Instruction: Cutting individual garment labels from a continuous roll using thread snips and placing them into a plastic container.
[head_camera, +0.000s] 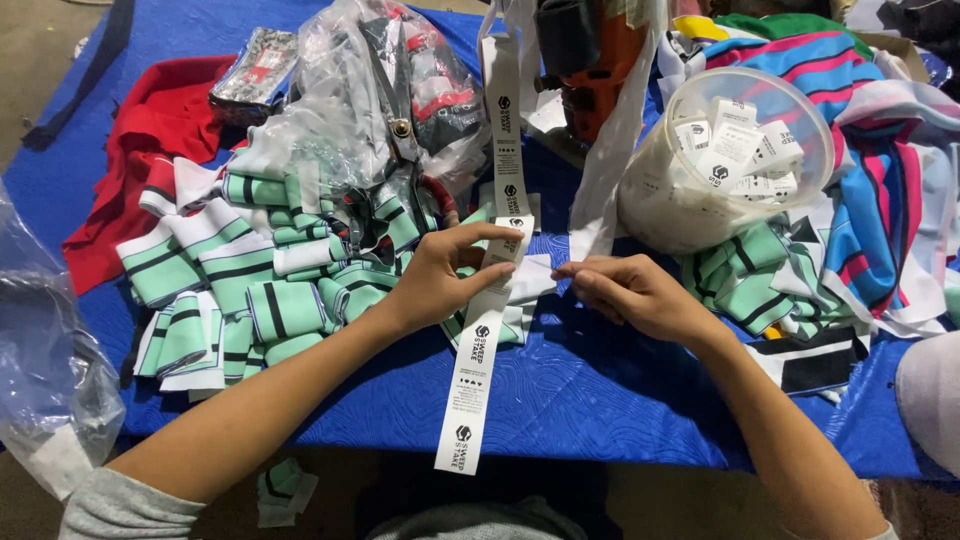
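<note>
My left hand (440, 275) pinches a long white label ribbon (478, 370) with black print. The ribbon runs from the top of the view down over the table's front edge. My right hand (630, 295) sits just to the right, fingertips closed on a small white cut piece (535, 275) beside the ribbon. Both hands are above a blue cloth-covered table (560, 390).
A heap of folded mint, white and black striped fabric pieces (250, 290) lies left. A clear plastic tub (730, 150) of cut labels stands right, beside striped garments (870, 170). Clear plastic bags (370, 90), a red cloth (150, 150) and an orange device (590, 60) lie behind.
</note>
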